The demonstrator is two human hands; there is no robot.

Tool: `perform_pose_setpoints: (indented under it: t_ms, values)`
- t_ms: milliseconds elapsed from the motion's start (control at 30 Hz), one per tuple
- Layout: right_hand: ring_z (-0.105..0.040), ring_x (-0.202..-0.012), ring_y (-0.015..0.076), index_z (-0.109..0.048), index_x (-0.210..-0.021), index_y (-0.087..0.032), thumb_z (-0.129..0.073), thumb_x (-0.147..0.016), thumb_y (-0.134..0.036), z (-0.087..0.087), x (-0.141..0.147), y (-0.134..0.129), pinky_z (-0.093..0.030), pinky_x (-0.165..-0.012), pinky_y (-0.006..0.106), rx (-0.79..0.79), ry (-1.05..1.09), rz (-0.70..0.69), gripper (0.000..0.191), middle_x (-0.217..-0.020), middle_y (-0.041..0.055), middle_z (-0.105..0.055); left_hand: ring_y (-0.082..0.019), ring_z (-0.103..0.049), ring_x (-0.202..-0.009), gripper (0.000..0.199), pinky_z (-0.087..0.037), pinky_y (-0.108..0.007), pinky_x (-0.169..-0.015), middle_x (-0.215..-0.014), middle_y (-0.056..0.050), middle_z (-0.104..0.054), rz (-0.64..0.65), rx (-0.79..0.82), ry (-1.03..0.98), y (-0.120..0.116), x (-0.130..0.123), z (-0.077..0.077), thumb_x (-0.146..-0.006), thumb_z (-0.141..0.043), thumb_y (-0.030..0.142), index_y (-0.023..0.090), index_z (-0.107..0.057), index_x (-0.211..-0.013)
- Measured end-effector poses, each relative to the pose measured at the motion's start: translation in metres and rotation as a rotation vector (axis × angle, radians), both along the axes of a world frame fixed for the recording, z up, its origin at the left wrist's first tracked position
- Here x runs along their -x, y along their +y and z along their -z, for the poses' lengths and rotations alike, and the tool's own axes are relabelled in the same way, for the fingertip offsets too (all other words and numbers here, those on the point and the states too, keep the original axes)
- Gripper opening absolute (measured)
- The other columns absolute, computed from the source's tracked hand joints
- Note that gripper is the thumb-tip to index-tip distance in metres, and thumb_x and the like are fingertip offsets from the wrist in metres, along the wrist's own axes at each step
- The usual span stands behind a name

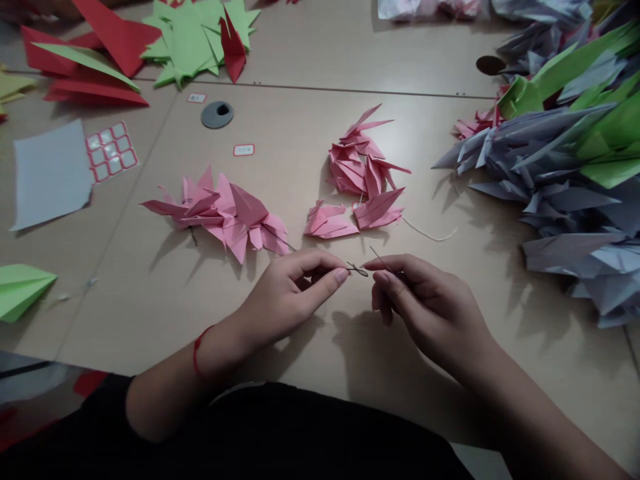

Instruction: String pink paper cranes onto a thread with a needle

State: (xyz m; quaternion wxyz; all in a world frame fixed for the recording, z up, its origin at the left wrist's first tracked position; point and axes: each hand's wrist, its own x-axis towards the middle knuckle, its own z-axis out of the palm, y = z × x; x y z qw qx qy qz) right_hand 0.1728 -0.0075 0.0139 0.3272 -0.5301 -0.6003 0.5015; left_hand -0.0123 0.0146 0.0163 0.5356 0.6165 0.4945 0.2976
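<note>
My left hand pinches a thin dark cord between thumb and forefinger, with a small loop showing past the fingertips. Just right of the loop, my right hand has thumb and forefinger closed on the cord's other end, which sticks up above them. A string of pink paper cranes lies on the table behind my left hand, a dark cord running from its right end towards that hand. More pink cranes lie in a curved group behind both hands, with a white string trailing right.
Grey and green folded paper is heaped at the right. Red paper and green paper lie at the back left. A white sheet, a label sheet and a green piece are at the left, near a round grommet.
</note>
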Motion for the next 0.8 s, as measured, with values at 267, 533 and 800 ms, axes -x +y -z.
perform_pose_setpoints:
  t_ms: [267, 533, 800]
  values:
    - [-0.048, -0.033, 0.0066, -0.058, -0.079, -0.015, -0.053, -0.087, -0.037, -0.006, 0.004, 0.006, -0.034, -0.033, 0.016, 0.476, 0.335, -0.004, 0.023, -0.049, -0.0026, -0.057, -0.008, -0.053, -0.06, 0.009, -0.042, -0.019, -0.056, -0.069, 0.0, -0.062, 0.067, -0.37, 0.13, -0.004, 0.0, 0.005, -0.084, -0.058, 0.018, 0.015, -0.066, -0.083]
    - [-0.045, -0.032, 0.0049, -0.056, -0.075, -0.016, -0.059, -0.084, -0.037, -0.008, 0.009, 0.004, -0.032, -0.034, 0.015, 0.502, 0.36, 0.069, 0.023, -0.046, -0.0038, -0.056, -0.005, -0.045, -0.053, 0.008, -0.041, -0.018, -0.051, -0.067, 0.0, -0.06, 0.062, -0.677, 0.15, -0.007, -0.003, 0.014, -0.083, -0.06, 0.014, 0.012, -0.063, -0.09]
    - [-0.045, -0.034, 0.0053, -0.057, -0.074, -0.016, -0.058, -0.086, -0.036, -0.008, 0.017, -0.003, -0.033, -0.035, 0.015, 0.408, 0.338, 0.166, 0.023, -0.047, -0.0032, -0.056, -0.007, -0.054, -0.058, 0.01, -0.045, -0.019, -0.054, -0.072, -0.002, -0.065, 0.008, -0.886, 0.236, -0.012, -0.007, 0.016, -0.082, -0.061, 0.01, 0.012, -0.06, -0.092]
